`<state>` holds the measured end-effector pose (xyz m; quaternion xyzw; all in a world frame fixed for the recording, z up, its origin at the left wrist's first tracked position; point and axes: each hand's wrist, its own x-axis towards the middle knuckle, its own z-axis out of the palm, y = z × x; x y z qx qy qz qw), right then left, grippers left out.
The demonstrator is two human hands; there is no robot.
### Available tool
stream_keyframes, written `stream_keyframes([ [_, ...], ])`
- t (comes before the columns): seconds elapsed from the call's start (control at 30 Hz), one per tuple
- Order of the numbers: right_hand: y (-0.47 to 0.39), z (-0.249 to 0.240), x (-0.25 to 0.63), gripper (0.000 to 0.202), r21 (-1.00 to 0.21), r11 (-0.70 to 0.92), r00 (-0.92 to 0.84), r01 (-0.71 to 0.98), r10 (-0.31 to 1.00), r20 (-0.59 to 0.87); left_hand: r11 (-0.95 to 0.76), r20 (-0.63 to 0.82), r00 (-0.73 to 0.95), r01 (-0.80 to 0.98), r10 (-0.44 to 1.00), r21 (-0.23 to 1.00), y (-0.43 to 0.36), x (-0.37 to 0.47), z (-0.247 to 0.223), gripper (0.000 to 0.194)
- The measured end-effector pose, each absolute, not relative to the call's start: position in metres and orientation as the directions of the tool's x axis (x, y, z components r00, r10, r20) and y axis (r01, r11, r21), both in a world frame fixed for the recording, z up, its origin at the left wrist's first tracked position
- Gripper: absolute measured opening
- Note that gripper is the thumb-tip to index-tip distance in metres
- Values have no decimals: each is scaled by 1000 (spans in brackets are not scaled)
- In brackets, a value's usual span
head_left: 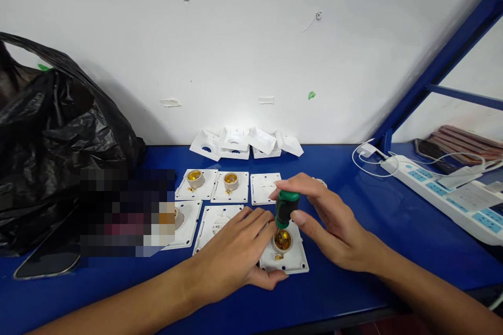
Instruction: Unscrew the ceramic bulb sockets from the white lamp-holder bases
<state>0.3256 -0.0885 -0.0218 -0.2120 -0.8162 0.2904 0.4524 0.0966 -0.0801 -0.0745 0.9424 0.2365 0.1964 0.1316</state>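
A green and black screwdriver [287, 208] stands nearly upright, its tip down in the brass-lined round socket [282, 241] of a white square plate [294, 260]. My right hand [334, 222] grips the screwdriver's handle between thumb and fingers. Over the left side of that plate lies my left hand [239, 251], its thumb at the front edge and its fingers beside the socket, holding the plate. Behind are two plates with round sockets [195, 179] [231, 181] and one without a socket [261, 188]. Another plate [208, 220] is partly hidden by my left hand.
White square covers [236, 141] lie in a row against the wall. A black plastic bag [63, 131] and a dark phone [51, 256] are at the left. On the right are a power strip [444, 188] with white cables and a blue metal frame [428, 73].
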Motion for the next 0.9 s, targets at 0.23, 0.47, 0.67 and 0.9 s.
stream_keyframes([
  [0.23,-89,-17,322,48,-622,781,-417,65,587,694,-862,330,807,390,489,323,-80,98,-73,61],
  [0.47,-88,-21,320,55,-657,754,-445,-3,587,676,-836,267,814,410,516,364,-80,98,-70,49],
  [0.67,-89,-16,322,47,-713,701,-525,-28,597,607,-856,315,812,381,490,349,-80,97,-72,58],
  [0.9,-89,-16,324,47,-720,694,-459,8,642,614,-850,307,809,395,501,348,-80,98,-72,55],
])
